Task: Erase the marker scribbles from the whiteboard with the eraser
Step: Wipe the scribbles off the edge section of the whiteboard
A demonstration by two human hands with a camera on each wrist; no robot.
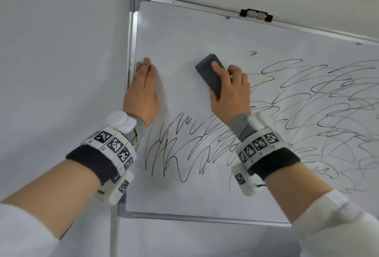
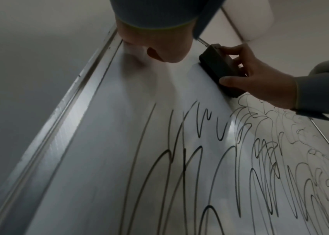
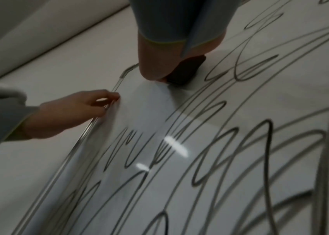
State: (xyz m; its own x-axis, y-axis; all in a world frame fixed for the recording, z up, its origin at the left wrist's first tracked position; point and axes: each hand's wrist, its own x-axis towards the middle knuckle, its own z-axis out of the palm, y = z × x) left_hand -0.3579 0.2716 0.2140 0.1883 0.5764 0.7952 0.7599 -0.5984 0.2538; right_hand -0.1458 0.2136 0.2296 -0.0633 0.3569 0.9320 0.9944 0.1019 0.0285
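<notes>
Two hands at work: left hand [image 1: 141, 90] flat on the whiteboard [image 1: 184, 31] to steady it; right hand [image 1: 230, 90] clamped on the eraser [image 1: 207, 73], pressed above the scribbles [image 1: 307, 113].

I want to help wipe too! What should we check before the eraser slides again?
1. Right hand grips the eraser: ok.
2. Eraser flat on the whiteboard: ok, seen from the left wrist view.
3. Left hand steadies the board near its left edge: ok.
4. Left hand clear of the scribbles: ok.
5. Scribbles all gone: not ok, many remain below and to the right.
6. Eraser pad clean: cannot tell.
</notes>
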